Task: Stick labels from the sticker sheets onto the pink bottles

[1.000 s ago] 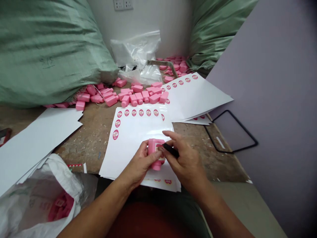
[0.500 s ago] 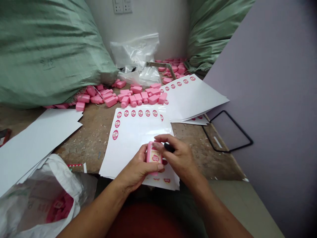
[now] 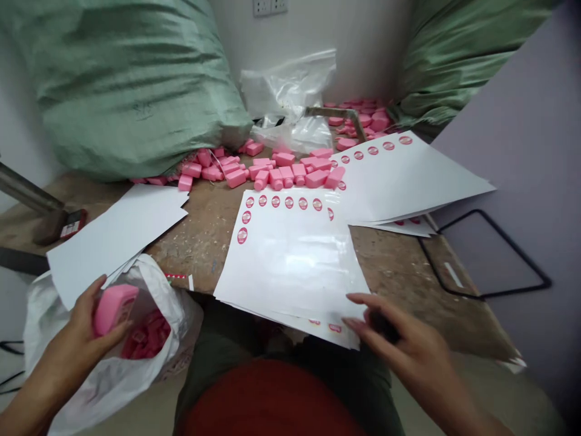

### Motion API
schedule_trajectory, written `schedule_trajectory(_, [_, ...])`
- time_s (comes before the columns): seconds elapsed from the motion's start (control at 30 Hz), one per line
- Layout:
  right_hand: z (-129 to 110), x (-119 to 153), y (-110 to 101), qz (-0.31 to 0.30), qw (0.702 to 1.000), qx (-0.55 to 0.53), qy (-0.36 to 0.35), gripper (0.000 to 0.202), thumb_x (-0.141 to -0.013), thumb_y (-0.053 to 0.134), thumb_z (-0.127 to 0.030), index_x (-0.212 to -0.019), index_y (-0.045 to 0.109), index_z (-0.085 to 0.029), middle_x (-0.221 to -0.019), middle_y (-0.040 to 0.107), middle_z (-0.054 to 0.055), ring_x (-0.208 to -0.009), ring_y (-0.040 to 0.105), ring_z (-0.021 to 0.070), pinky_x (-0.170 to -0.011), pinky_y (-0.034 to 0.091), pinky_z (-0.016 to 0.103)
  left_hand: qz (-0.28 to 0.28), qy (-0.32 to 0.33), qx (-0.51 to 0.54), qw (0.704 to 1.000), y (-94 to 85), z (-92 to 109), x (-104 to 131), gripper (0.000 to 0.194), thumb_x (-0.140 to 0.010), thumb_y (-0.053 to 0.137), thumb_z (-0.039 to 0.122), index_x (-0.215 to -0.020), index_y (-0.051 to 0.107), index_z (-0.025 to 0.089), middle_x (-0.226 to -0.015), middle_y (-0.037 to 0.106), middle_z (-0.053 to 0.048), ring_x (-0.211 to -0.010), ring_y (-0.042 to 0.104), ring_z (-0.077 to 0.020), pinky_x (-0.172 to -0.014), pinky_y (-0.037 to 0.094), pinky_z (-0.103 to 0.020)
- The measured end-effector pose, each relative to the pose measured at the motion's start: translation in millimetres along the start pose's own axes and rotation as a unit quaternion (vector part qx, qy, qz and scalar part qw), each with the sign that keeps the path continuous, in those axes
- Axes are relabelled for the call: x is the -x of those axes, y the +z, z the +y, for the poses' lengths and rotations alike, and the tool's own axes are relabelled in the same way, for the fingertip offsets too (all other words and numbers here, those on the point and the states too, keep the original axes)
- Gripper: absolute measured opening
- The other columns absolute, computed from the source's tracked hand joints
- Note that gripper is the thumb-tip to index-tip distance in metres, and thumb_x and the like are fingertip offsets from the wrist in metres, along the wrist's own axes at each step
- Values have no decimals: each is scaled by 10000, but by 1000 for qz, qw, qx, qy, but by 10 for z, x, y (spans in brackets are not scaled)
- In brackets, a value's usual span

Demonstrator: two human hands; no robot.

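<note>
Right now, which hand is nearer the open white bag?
Left. The left hand holds a pink bottle over the white bag; the right hand is farther off, by the middle label sheets' near right corner.

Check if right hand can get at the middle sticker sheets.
Probably yes: the right hand is at the near right corner of the middle sticker sheets, unobstructed, though the dark object it holds may hamper pinching.

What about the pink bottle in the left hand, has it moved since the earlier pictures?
Yes. The bottle went left, from over the middle sticker sheets to the open white bag.
</note>
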State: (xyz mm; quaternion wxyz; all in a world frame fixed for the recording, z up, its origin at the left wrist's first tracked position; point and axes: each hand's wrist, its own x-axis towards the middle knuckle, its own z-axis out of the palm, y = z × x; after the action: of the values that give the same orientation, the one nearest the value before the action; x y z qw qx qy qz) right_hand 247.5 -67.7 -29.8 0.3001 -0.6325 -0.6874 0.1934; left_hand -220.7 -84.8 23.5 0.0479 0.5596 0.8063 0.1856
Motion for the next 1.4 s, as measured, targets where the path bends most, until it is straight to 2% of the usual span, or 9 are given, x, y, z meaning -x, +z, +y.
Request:
schedule_trajectory(0.07, [-67,110,54,-17,992,79,-101,358,-842,565,-487,-1091,677,-255,-691,703,27,-589,628,188,-530,463,282,23,41,-48,998,75,-62,60,988,-685,571,680,-1446,290,114,-1357,511,-227,-1192,537,-418,-968,443,-589])
schedule_trajectory(0.17, [-142,186,160,-31,959,188,-209,425,-860,554,-385,-1257,583,-236,-661,714,19,-560,617,191,-555,429,294,4,208,-10,978,342,266,91,868,-775,573,616,-1480,234,239,-1457,427,-150,-1339,396,-370,-1076,333,-579])
schedule_trajectory(0.27, [-116,196,246,-34,936,260,-233,486,-823,591,-299,-1296,547,-195,-629,715,10,-551,612,188,-586,398,298,-99,382,32,918,667,721,39,750,-810,620,502,-1459,309,294,-1492,389,-120,-1406,281,-351,-1097,301,-572])
schedule_trajectory(0.33, [-53,190,265,-36,932,285,-222,461,-804,613,-266,-1260,578,-206,-666,732,8,-552,607,180,-588,379,293,-160,425,39,890,856,915,-19,714,-793,666,443,-1429,393,270,-1509,351,-153,-1414,250,-372,-1088,313,-575])
schedule_trajectory(0.5, [58,120,198,-52,948,277,-145,375,-811,639,-268,-1186,645,-270,-726,750,-1,-524,580,166,-574,367,283,-196,437,76,874,1128,990,-161,504,-842,619,387,-1316,556,228,-1466,408,-175,-1359,371,-348,-1076,356,-538])
schedule_trajectory(0.87, [-8,42,174,-83,985,149,-26,292,-797,605,-295,-1066,718,-279,-763,746,31,-666,631,234,-606,472,320,-142,453,113,873,1283,931,-243,414,-852,593,432,-1216,637,241,-1377,535,-129,-1290,477,-313,-1034,429,-506])
schedule_trajectory(1.0, [64,-13,50,-67,997,0,32,315,-775,605,-421,-1009,736,-255,-834,749,49,-730,661,233,-653,513,328,-92,475,110,868,1346,877,-198,401,-879,562,406,-1243,619,249,-1387,532,-122,-1295,475,-312,-1012,456,-498])
schedule_trajectory(1.17, [252,-322,-68,30,972,-111,204,425,-746,561,-517,-938,715,-171,-674,679,41,-540,596,189,-458,462,284,-22,494,155,855,1383,893,-86,306,-925,492,251,-1188,648,243,-1292,620,-80,-1304,472,-274,-1006,481,-453])
schedule_trajectory(1.4, [302,-487,22,13,968,-115,221,403,-698,609,-541,-807,689,-161,-512,557,-18,-451,478,131,-412,332,235,-2,401,249,881,1341,1077,73,177,-885,533,192,-907,708,198,-1008,733,-60,-1105,633,-236,-946,530,-436])
